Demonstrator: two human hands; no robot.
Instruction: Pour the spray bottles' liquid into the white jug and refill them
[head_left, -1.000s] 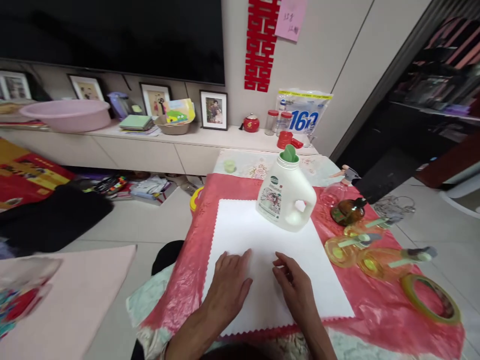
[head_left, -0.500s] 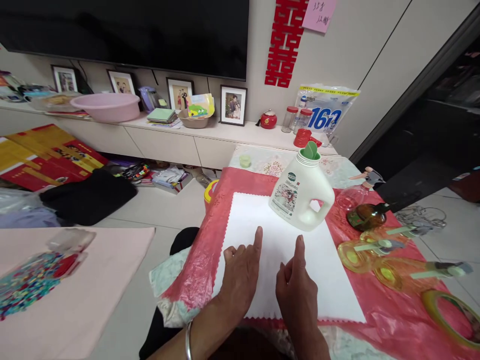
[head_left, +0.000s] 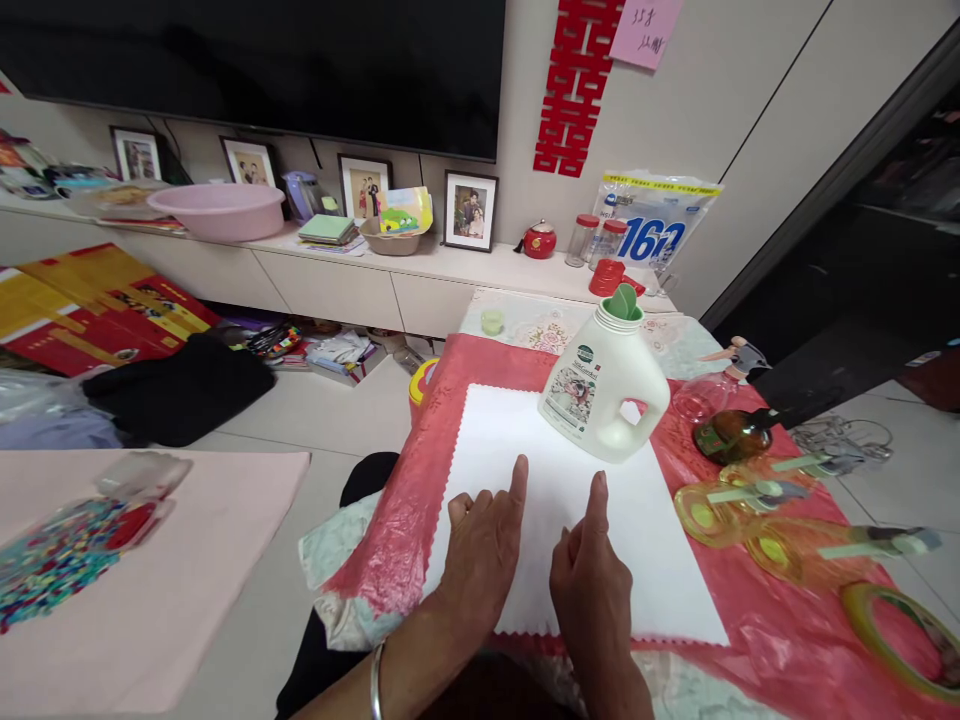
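My left hand (head_left: 484, 545) hovers over or rests on a white cloth (head_left: 495, 430) with a scalloped edge, its index finger stretched forward and the others partly curled. Beside it my right hand (head_left: 592, 570) points the same way, index finger out and the rest bent in. Neither hand holds anything; whether they touch the cloth I cannot tell. Beyond the fingertips a cream detergent jug (head_left: 600, 390) stands upright on the cloth's far part, its handle to the right. A green spout (head_left: 621, 302) shows in its uncapped neck. The cloth lies over a red plastic cover (head_left: 397, 500).
On the table's right are a clear spray bottle (head_left: 712, 390), a brown bottle (head_left: 731, 437), several yellowish bottles (head_left: 705, 515) and a tape roll (head_left: 851, 605). A small green cup (head_left: 492, 322) stands at the back. Colourful beads (head_left: 67, 555) lie on a pink surface (head_left: 202, 580) at left.
The view has shifted slightly. Both hands keep the same pointing pose almost in place, and the jug stands where it was.
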